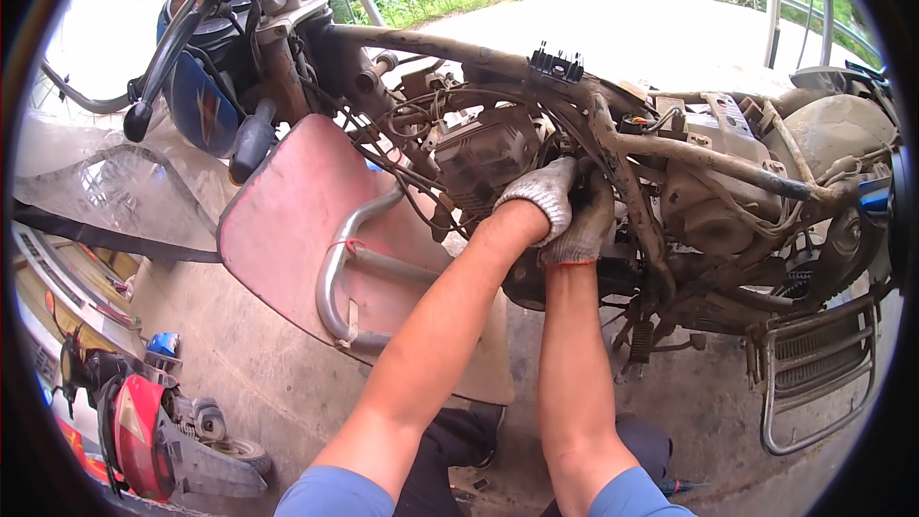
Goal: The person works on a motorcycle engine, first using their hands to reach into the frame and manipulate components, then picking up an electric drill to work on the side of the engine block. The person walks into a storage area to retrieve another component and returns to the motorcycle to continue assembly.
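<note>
A stripped, dirty motorcycle frame (704, 155) stands across the view in front of me. Both my hands wear whitish knit gloves and reach in just behind the finned engine cylinder (486, 155), under the top tube. My left hand (548, 193) lies against the cylinder's rear side, its fingers bent inward. Close beside it, touching, my right hand (586, 218) has a dirtier glove with a red cuff edge and curled fingers. Both sets of fingertips are hidden among dark cables and engine parts, so what they grip cannot be seen.
A pink leg shield (287, 196) with a bent metal crash bar (330, 282) sits left of the engine. The handlebar lever (172, 48) is at upper left. A metal side rack (818, 373) juts out at lower right. A red scooter (139, 431) stands at lower left.
</note>
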The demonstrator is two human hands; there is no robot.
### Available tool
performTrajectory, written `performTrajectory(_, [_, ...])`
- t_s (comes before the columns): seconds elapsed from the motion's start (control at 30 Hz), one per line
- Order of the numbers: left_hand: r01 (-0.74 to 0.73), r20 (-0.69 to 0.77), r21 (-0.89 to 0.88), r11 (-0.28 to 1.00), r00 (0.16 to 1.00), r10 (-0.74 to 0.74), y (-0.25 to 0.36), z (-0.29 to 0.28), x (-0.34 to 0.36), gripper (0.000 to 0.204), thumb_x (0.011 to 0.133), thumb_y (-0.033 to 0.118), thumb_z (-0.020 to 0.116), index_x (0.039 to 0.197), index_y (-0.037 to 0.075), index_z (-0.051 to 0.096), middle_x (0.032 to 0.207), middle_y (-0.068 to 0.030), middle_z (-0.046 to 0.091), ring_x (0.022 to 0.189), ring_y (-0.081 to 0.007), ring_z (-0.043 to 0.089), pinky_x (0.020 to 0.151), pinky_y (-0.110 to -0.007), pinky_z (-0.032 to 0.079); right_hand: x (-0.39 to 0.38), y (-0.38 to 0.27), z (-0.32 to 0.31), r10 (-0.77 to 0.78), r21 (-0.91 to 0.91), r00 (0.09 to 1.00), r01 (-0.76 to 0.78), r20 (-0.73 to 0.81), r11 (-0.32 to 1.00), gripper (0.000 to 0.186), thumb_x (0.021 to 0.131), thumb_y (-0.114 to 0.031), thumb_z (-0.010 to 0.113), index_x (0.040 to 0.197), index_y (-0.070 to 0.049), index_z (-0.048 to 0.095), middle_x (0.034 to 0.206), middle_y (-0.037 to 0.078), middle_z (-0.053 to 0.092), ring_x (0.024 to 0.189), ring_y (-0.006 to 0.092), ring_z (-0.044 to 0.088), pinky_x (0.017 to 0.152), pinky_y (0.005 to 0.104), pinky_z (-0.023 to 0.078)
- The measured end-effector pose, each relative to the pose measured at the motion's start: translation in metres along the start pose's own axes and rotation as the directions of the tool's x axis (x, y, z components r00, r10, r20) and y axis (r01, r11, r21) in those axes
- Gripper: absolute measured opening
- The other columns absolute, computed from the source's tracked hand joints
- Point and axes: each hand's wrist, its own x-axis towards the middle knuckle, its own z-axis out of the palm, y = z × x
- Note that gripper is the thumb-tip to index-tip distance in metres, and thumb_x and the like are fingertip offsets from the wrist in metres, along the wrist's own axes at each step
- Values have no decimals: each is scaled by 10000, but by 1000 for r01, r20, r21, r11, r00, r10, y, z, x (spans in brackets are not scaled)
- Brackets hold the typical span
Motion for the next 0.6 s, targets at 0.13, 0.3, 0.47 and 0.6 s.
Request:
performTrajectory(0.13, [-31,-44,-47,998,999,28,1,2,-1,377,895,123,518,1256,17,526,1227,-288,631,1170,-468,581,971,-496,492,5,-3,-3,-3,-69,999,6,41,998,248,958,-204,557,1107,-56,689,1088,71,695,1052,233,623,1003,344,457])
performTrajectory(0.3, [-16,-24,-36,999,1000,15,4,7,-1,418,906,178,537,1284,9,481,1292,-311,577,1190,-481,565,989,-485,483,-6,-2,8,-58,-31,998,58,20,998,277,947,-206,542,1124,-50,687,1098,75,700,1053,243,628,1015,361,460])
performTrajectory(0.47, [-52,-38,-17,999,998,51,-10,10,6,359,870,124,548,1210,8,532,1190,-314,628,1137,-483,593,952,-498,497,-5,4,9,-42,45,998,44,-36,998,269,956,-248,549,1076,-62,701,1078,83,715,1010,239,649,958,374,493])
performTrajectory(0.6, [-45,-74,-55,997,996,41,-1,6,4,325,870,99,524,1179,7,561,1118,-300,666,1111,-483,607,943,-507,501,3,-2,1,-43,-8,999,43,-27,999,278,971,-260,552,1083,-57,704,1079,75,719,1011,224,652,956,367,494])
